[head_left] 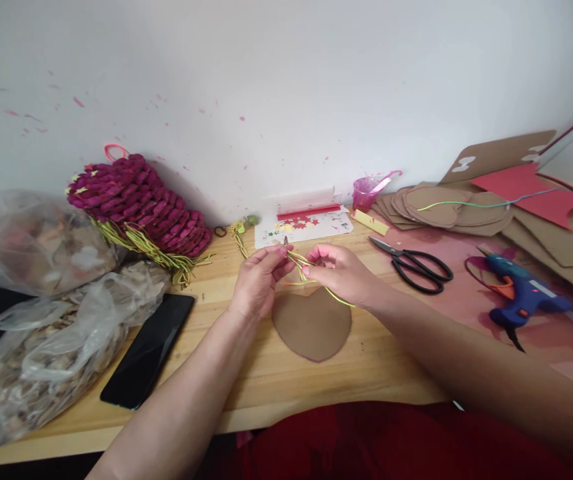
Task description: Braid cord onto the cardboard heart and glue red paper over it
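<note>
Yellow-green cords run between my two hands above the table. My left hand is closed with its fingertips pinching the cords, near a small dark loop that sticks up at their end. My right hand is closed on the same cords a little to the right, and one strand hangs out below it. Just under the hands lies a heart-shaped piece of brown cardboard, its upper edge partly covered by them.
Left are stacked magenta pieces with yellow-green tassels, plastic bags and a black phone. Behind the hands is a white sheet with small stars. On the right are scissors, a blue glue gun and cardboard hearts.
</note>
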A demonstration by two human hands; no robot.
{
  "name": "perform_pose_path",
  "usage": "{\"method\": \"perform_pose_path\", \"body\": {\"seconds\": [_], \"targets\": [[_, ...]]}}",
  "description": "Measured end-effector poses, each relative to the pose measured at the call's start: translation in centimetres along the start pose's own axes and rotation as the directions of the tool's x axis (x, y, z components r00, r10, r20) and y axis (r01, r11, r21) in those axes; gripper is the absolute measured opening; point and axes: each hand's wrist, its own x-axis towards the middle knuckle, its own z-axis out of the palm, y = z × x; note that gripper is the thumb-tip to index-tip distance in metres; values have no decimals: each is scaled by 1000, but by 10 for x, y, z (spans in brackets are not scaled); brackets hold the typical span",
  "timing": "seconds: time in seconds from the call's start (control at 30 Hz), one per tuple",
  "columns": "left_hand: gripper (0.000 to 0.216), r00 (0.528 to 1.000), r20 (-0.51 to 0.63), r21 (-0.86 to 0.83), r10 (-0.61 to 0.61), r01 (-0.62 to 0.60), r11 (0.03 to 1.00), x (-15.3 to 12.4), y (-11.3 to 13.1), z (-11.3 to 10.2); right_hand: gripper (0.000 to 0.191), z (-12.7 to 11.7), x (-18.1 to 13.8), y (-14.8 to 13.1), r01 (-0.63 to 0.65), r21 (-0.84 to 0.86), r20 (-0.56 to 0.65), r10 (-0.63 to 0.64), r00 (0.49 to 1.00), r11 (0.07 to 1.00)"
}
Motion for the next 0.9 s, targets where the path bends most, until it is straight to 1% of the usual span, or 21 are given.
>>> {"method": "perform_pose_path", "body": {"seconds": [0.1, 0.2, 0.3, 0.47, 0.63, 0.9], "targets": [[14, 1000, -7, -2, -4, 4, 1000, 0, 0, 0, 17, 0, 0, -2, -43, 66, 27, 42, 999, 997], [13, 1000, -14, -6, -9, 9, 1000, 0, 1, 1, 18, -1, -1, -5, -133, 116, 76, 125, 989, 984], [13, 1000, -14, -7, -9, 9, 1000, 1, 2, 1, 17, -1, -2, -7, -189, 132, 99, 177, 979, 973], [16, 1000, -21, -11, -5, 5, 1000, 0, 3, 0, 17, -1, -3, -9, -200, 92, 108, 190, 976, 975], [23, 1000, 1, 3, -19, 19, 1000, 0, 3, 0, 14, -1, -5, -12, -205, 63, 118, 197, 973, 977], [31, 999, 36, 36, -36, 35, 999, -3, 4, -1, 15, -1, -4, -11, -192, 94, 141, 177, 974, 977]]}}
